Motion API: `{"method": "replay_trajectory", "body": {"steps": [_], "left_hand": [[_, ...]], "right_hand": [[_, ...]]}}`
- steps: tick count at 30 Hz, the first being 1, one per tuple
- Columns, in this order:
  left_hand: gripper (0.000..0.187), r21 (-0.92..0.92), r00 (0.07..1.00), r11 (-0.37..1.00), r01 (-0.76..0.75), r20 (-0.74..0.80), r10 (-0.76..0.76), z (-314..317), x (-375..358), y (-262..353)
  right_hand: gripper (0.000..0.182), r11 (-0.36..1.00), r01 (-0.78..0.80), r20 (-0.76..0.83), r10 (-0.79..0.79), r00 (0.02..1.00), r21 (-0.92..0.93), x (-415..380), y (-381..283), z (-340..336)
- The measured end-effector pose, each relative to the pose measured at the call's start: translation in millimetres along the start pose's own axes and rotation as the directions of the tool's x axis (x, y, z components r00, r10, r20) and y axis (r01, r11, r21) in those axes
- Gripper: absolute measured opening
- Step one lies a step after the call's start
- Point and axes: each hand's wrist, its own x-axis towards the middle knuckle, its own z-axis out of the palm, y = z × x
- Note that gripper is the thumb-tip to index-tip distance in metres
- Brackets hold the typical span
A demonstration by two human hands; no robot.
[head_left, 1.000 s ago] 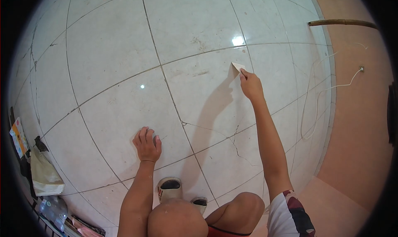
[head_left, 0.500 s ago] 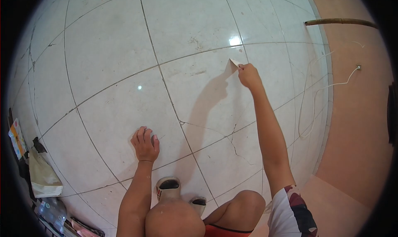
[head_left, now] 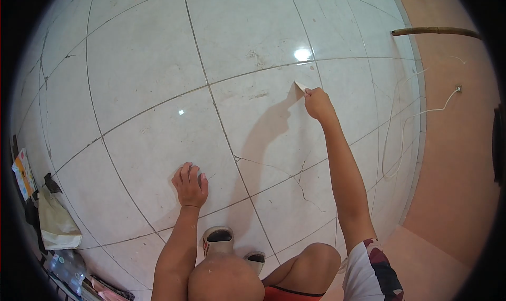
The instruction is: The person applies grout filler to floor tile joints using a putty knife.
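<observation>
Well, we have our bare right hand stretched out to the far right part of the shiny white tile floor, and its thumb and fingers pinch a small flat cream-white piece. It may be paper or card, but we cannot tell for sure. Its thin tip points far and left, and it looks to touch the tile or come very close to it. Just left of it is a brown smudgy mark. Our bare left hand is nearer to us and to the left, palm down, fingers a bit bent and a little apart, and it seems to lean on the tile. A dark patch shows by its thumb, and we cannot tell if it is only shadow. We think the piece is very light and a bit stiff, but it could fold if pushed hard, and it may slide on smooth tile. The best hold is a firm pinch on its near end, with the tip left free.
</observation>
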Motion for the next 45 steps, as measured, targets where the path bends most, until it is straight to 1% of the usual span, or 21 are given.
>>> {"method": "replay_trajectory", "body": {"steps": [2,4,9,12,14,15,16,18,19,20,22,24,26,27,29,30,32,36,38,41,45], "left_hand": [[0.032,-0.007,1.000,1.000,-0.006,0.011,0.006,0,-3,2],[0.032,0.005,1.000,1.000,-0.005,0.015,0.005,0,-2,0],[0.032,-0.011,1.000,1.000,0.004,0.013,-0.004,0,-1,0],[0.031,-0.010,1.000,1.000,0.002,0.016,-0.002,-1,-3,2],[0.031,-0.010,1.000,1.000,0.002,0.022,-0.002,-1,1,-1],[0.031,-0.006,1.000,1.000,0.004,0.018,-0.004,-1,-2,0],[0.031,-0.003,1.000,1.000,0.003,0.010,-0.003,0,-1,1],[0.031,-0.009,1.000,1.000,0.009,0.013,-0.009,-1,-1,3],[0.031,-0.010,1.000,1.000,0.012,0.016,-0.012,-1,-1,3],[0.031,-0.005,1.000,1.000,0.009,0.015,-0.009,-1,-1,3],[0.031,-0.020,1.000,1.000,-0.001,0.007,0.001,-1,-1,1],[0.031,-0.004,1.000,1.000,0.002,0.012,-0.002,-1,-2,1],[0.031,0.005,1.000,1.000,0.002,0.010,-0.002,-1,-3,3],[0.031,-0.004,1.000,1.000,0.010,0.011,-0.010,0,-3,4],[0.030,-0.005,1.000,1.000,0.008,0.011,-0.008,-2,-2,2],[0.031,0.002,1.000,1.000,0.005,0.013,-0.005,-1,-2,1],[0.031,0.008,1.000,1.000,0.006,0.019,-0.007,-1,-2,2],[0.032,0.000,1.000,1.000,0.004,-0.010,-0.004,1,0,2],[0.033,0.010,1.000,1.000,-0.007,-0.014,0.007,-1,1,0],[0.032,0.009,1.000,1.000,-0.001,-0.021,0.001,0,0,1],[0.032,0.003,1.000,1.000,-0.005,-0.013,0.005,-2,-1,1]], "right_hand": [[0.035,0.999,0.021,-0.001,-0.021,1.000,-0.028,6,2,0],[0.036,0.991,-0.112,-0.082,0.118,0.990,0.073,38,0,-3],[0.036,0.998,-0.048,-0.057,0.050,0.997,0.038,27,-3,-8],[0.036,0.993,-0.093,-0.050,0.096,0.994,0.066,41,2,-12],[0.037,0.974,-0.167,-0.003,0.169,0.986,0.151,61,7,-9],[0.037,0.986,-0.122,-0.020,0.125,0.992,0.111,60,15,-2],[0.037,0.986,-0.124,-0.021,0.127,0.992,0.109,50,15,-2],[0.035,0.998,-0.003,-0.095,0.009,0.995,0.069,29,16,3],[0.035,0.996,-0.083,-0.080,0.085,0.993,0.025,43,19,4],[0.035,0.996,-0.083,-0.081,0.086,0.993,0.030,50,22,1],[0.036,0.979,-0.150,0.016,0.149,0.989,0.136,56,11,-18],[0.037,0.976,-0.137,-0.009,0.141,0.990,0.168,61,40,10],[0.036,0.994,0.078,-0.138,-0.067,0.988,0.075,58,63,32],[0.036,0.994,0.080,-0.142,-0.069,0.987,0.073,62,58,24],[0.037,0.991,-0.100,-0.030,0.103,0.994,0.083,67,38,-1],[0.037,0.991,-0.099,-0.032,0.103,0.994,0.090,67,34,-6],[0.035,0.987,-0.131,0.049,0.126,0.991,0.098,61,29,-12],[0.034,0.994,-0.083,0.000,0.083,0.997,0.074,66,36,-5],[0.033,0.981,-0.188,0.105,0.182,0.978,0.049,71,18,-21],[0.032,0.980,-0.200,0.057,0.198,0.978,0.015,60,25,-9],[0.033,0.987,-0.152,0.025,0.151,0.988,0.045,74,31,-11]]}}
